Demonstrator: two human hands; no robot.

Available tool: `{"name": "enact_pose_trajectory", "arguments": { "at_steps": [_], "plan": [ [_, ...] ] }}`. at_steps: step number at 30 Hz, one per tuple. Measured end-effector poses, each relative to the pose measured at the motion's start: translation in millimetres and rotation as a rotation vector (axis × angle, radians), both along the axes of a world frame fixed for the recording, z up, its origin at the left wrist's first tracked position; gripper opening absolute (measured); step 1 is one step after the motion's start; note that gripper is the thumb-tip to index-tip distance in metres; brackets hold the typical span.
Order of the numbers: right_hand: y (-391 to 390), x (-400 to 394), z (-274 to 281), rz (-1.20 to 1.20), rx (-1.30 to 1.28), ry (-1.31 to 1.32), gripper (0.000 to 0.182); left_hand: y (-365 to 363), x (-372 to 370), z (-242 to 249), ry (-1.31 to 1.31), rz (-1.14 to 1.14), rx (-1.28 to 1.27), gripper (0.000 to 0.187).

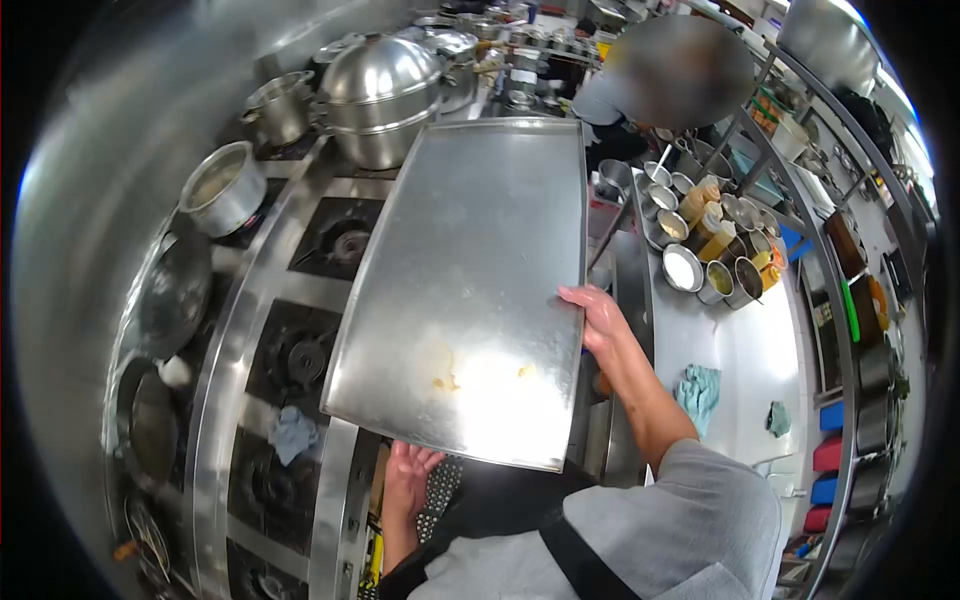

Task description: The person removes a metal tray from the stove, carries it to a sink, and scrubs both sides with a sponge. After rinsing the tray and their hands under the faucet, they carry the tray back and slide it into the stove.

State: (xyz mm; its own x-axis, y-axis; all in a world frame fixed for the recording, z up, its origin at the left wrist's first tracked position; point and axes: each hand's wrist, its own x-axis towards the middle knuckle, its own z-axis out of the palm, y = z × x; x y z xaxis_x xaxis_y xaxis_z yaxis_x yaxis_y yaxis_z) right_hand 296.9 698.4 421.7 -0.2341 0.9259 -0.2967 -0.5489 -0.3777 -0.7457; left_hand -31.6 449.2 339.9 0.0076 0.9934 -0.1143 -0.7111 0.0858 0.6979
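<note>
Watching the head view, my only feed: the metal tray (465, 290) is up in front of the torso, spanning the stove (335, 490) edge and the aisle.

Right hand (598, 315) is on the tray's right side, partway along; fingers closed over the rim, the rest hidden by the wrist and tray. I read that as the main grip, set mid-side to balance a long flat sheet.

Left hand (408, 478) is palm up at the near edge, by the left corner, fingers partly curled, tips at or under the rim. Probably propping that corner. Can't tell how far they close or how hard they bear.

Tray's far end shows beside the steamer pot (383, 100); can't tell if they touch. Brown marks sit near the close end.

On the right counter (690, 335), squeeze bottles (717, 238) stand grouped among metal cups, likely for quick reach. Teal cloth (699, 398) lies nearer, probably handy for wiping.
</note>
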Motion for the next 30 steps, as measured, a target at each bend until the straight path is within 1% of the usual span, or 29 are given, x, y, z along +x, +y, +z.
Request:
{"name": "enact_pose_trajectory", "arguments": {
  "at_steps": [2, 3, 5, 6, 8, 9, 10, 11, 13, 14, 17, 18, 19, 20, 22, 23, 25, 26, 27, 28, 30],
  "plan": [
    [-22.1, -35.1, 22.3, 0.104, 0.034, 0.055, 0.012, -27.9, -6.6, 18.0, -0.016, 0.076, 0.111, 0.08],
    [-36.6, -55.1, 33.3, 0.112, 0.037, 0.058, 0.012, -44.7, -12.9, 24.6, -0.015, 0.141, 0.166, 0.078],
    [-58.4, -97.6, 58.2, 0.181, 0.039, 0.065, 0.013, -76.6, -20.6, 29.5, -0.01, 0.286, 0.182, 0.07],
    [-67.2, -117.1, 66.2, 0.242, 0.043, 0.088, 0.013, -93.0, -25.5, 28.8, -0.02, 0.345, 0.154, 0.06],
    [-73.0, -143.5, 64.7, 0.362, 0.068, 0.123, 0.015, -122.7, -24.6, 52.3, 0.17, 0.51, 0.099, 0.047],
    [-77.1, -166.2, 60.8, 0.413, 0.088, 0.136, 0.016, -132.3, -17.8, 67.1, 0.03, 0.671, 0.122, 0.044],
    [-104.4, -191.0, 89.5, 0.477, 0.091, 0.147, 0.012, -149.4, -17.1, 82.9, -0.04, 0.722, 0.071, 0.042],
    [-134.0, -213.3, 117.1, 0.535, 0.093, 0.156, 0.009, -169.6, -23.1, 82.5, -0.008, 0.744, 0.105, 0.043],
    [-131.2, -247.5, 107.3, 0.67, 0.09, 0.171, 0.009, -194.8, -16.6, 102.7, -0.025, 0.882, 0.098, 0.044],
    [-126.2, -257.7, 110.6, 0.784, 0.071, 0.19, 0.008, -201.4, -6.5, 105.7, -0.01, 0.947, 0.097, 0.044],
    [-151.7, -317.7, 110.1, 1.026, 0.155, 0.208, 0.009, -237.6, -4.2, 106.3, -0.003, 1.131, 0.116, 0.045],
    [-170.2, -355.6, 100.6, 1.056, 0.144, 0.146, 0.011, -256.5, 12.1, 115.8, -0.003, 1.283, 0.125, 0.046],
    [-188.8, -368.7, 104.6, 1.137, 0.112, 0.167, 0.013, -268.9, 23.1, 122.3, -0.011, 1.354, 0.13, 0.047],
    [-203.7, -381.2, 103.9, 1.21, 0.097, 0.174, 0.013, -282.5, 37.7, 130.9, -0.022, 1.416, 0.019, 0.049],
    [-240.3, -403.5, 100.5, 1.361, 0.051, 0.213, 0.011, -300.3, 59.9, 134.3, 0.003, 1.56, 0.072, 0.049],
    [-259.5, -409.7, 102.4, 1.494, 0.047, 0.25, 0.008, -308.2, 70.9, 134.4, 0.015, 1.626, 0.097, 0.049],
    [-304.0, -420.0, 103.3, 1.579, 0.015, 0.205, 0.007, -330.4, 90.4, 124.5, 0.072, 1.791, 0.078, 0.05],
    [-327.5, -421.1, 109.1, 1.643, 0.003, 0.231, 0.008, -338.4, 101.9, 131.0, 0.07, 1.854, 0.074, 0.05],
    [-344.8, -435.4, 94.7, 1.722, -0.065, 0.24, 0.008, -346.4, 110.9, 137.3, 0.068, 1.91, 0.074, 0.05],
    [-365.0, -442.4, 92.2, 1.766, -0.076, 0.226, 0.007, -356.5, 117.3, 132.9, 0.098, 1.996, 0.038, 0.05],
    [-411.3, -451.5, 83.1, 1.83, -0.113, 0.178, 0.009, -375.8, 133.4, 144.3, 0.083, 2.085, 0.05, 0.045]
  ]
}}
